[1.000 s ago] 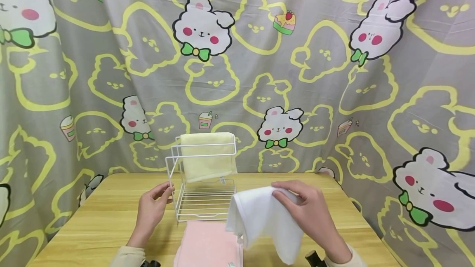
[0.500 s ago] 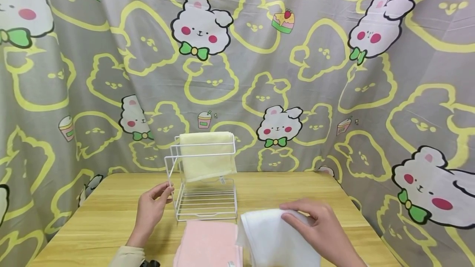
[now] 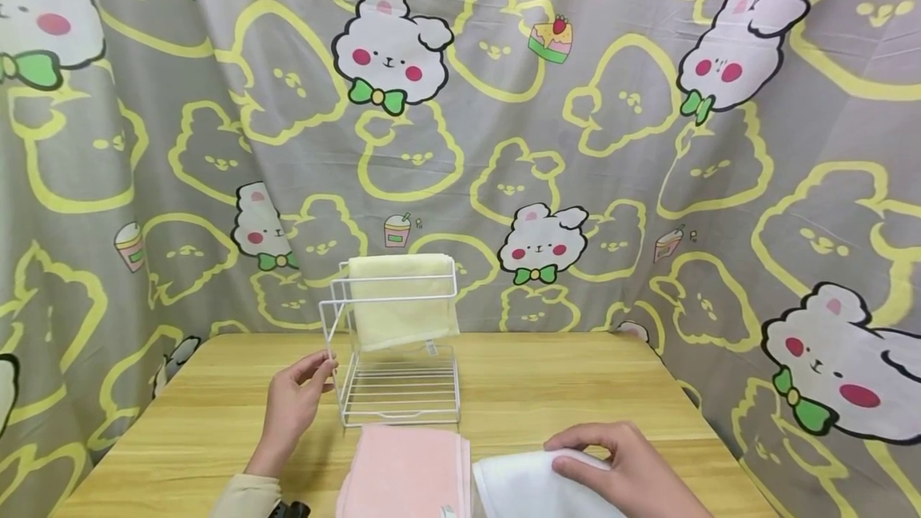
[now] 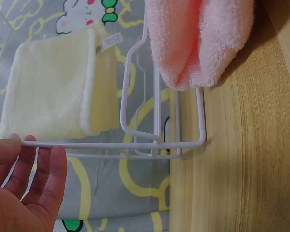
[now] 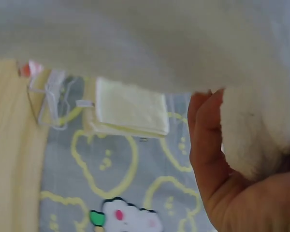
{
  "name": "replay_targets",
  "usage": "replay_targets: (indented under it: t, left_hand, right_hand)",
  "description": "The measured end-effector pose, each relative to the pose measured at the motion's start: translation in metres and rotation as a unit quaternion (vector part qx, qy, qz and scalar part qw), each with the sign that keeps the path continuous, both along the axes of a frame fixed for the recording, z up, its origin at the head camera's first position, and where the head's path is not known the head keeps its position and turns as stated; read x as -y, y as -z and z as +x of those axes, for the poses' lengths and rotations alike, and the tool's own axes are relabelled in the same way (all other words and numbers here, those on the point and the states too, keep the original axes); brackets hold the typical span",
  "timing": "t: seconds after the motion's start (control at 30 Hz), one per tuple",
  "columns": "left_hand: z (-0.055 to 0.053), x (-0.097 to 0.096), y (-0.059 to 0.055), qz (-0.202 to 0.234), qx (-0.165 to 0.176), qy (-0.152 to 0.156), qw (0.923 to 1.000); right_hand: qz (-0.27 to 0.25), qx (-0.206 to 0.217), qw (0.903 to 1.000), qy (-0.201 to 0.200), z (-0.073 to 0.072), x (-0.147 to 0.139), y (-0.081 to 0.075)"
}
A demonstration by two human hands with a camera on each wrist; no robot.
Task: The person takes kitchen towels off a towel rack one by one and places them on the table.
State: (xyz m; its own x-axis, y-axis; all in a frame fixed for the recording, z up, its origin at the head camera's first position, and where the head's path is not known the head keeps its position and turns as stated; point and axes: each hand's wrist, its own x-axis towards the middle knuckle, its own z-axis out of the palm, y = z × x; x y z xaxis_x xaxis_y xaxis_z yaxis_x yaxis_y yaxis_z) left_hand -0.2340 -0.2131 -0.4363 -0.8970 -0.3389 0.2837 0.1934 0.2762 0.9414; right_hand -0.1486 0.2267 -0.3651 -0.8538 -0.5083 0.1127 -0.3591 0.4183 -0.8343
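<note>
At the rack's left side, my left hand (image 3: 291, 406) pinches an upright wire of the white wire rack (image 3: 403, 414) between thumb and fingers; the left wrist view shows this grip close up. Over the rack's upper rear bar hangs a folded yellow towel (image 3: 403, 302) with a small tag. My right hand (image 3: 622, 466) pinches the top edge of a white towel (image 3: 540, 486) near the front right of the table. Part of that towel falls below the head view, and in the right wrist view it hides much of the scene. A pink folded towel (image 3: 406, 470) lies in front of the rack.
Everything stands on a wooden table (image 3: 576, 382). A grey curtain (image 3: 460, 126) with yellow outlines and white cartoon animals hangs behind and along both sides. The pink towel lies between the rack and the table's near side.
My right hand has drawn the white towel down and to the right, away from the rack and nearer to me. My left hand and the rack have stayed in place.
</note>
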Motion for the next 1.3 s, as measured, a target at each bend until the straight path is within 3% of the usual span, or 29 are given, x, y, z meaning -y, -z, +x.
replay_targets:
  t: [0.23,0.5,0.7,0.9,1.1,1.2,1.3]
  left_hand:
    - [-0.001,0.001,0.000,-0.005,0.005,-0.003,1.0000]
    - [-0.001,0.001,-0.001,-0.002,0.004,-0.005,1.0000]
    - [0.000,0.001,-0.002,-0.005,0.012,-0.005,0.9999]
    - [-0.001,0.000,-0.001,-0.005,0.011,-0.005,0.9999]
    - [-0.001,0.000,-0.003,0.000,0.013,-0.004,0.9999]
    - [-0.001,0.000,-0.003,-0.001,0.016,-0.004,0.9999]
    - [0.000,0.001,-0.002,-0.004,0.021,-0.005,0.9998]
  right_hand:
    - [0.031,-0.025,0.9984,0.041,-0.037,0.000,0.029]
    - [0.037,0.005,0.9981,0.049,-0.085,0.004,0.065]
    - [0.045,0.014,0.9987,0.019,-0.106,0.010,0.085]
    - [0.067,-0.004,0.9977,0.004,-0.118,0.014,0.097]
    - [0.117,-0.029,0.9927,0.009,-0.124,0.015,0.097]
    - [0.145,-0.050,0.9881,0.014,-0.126,0.019,0.084]
    - [0.156,-0.069,0.9852,0.017,-0.129,0.027,0.061]
